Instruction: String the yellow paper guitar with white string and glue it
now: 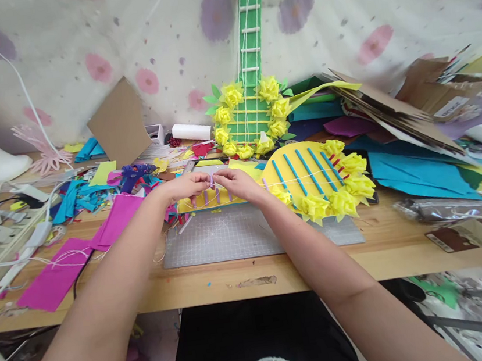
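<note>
A yellow paper guitar (289, 170) lies on its side, its body to the right and its neck to the left. Blue strips (311, 171) and yellow paper flowers (315, 209) decorate the body. My left hand (191, 187) is closed in a pinch over the neck, at a small light purple strip (211, 179). Close beside it, my right hand (236, 183) also pinches, at the end of white string (298, 180) that stretches across the guitar body. The fingertips nearly meet, and the exact hold of each is partly hidden.
A grey cutting mat (230, 237) lies under the guitar. Behind it, a green paper guitar (252, 94) leans against the curtain. Magenta paper (59, 276), cables (41, 234) and blue scraps (71, 198) crowd the left; blue sheets (418, 173) and cardboard (394, 109) fill the right.
</note>
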Available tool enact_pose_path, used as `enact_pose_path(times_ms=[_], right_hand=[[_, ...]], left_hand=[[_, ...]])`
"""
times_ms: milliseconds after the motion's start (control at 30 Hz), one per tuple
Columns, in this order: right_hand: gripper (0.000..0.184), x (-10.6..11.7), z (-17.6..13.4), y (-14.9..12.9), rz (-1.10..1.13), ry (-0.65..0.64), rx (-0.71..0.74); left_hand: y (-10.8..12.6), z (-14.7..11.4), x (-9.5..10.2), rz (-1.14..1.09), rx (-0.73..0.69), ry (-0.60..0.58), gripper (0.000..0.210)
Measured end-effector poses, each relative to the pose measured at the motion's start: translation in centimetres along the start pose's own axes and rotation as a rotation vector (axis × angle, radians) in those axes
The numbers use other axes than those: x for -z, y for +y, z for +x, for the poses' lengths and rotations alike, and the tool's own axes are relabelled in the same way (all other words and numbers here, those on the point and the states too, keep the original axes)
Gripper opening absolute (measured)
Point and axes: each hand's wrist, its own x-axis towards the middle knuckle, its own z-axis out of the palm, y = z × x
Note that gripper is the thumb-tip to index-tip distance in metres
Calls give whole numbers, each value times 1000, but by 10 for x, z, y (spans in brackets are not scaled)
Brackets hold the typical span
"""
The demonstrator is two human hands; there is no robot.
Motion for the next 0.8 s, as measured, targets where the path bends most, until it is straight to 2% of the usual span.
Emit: enact_pose_path(times_ms=[100,233,400,533,667,800], right_hand=[[41,4,12,-2,-11,-38,1],[38,7,27,-6,-19,6,-45],[33,6,35,-10,-11,16,-39],[39,11,26,-14,5,-1,6],[48,15,8,-16,29,-17,-29],[44,12,-4,-12,76,61,-72]], left_hand=[[-1,2,5,-73,41,-11,15],[2,4,9,-110,42,-20,12],[11,-2,8,-82,37,83,6],[16,-12,3,-158,-17,74,6],[12,-14,-8,-227,-116,89,7],[5,-7,-23,-278,-172,146,11]])
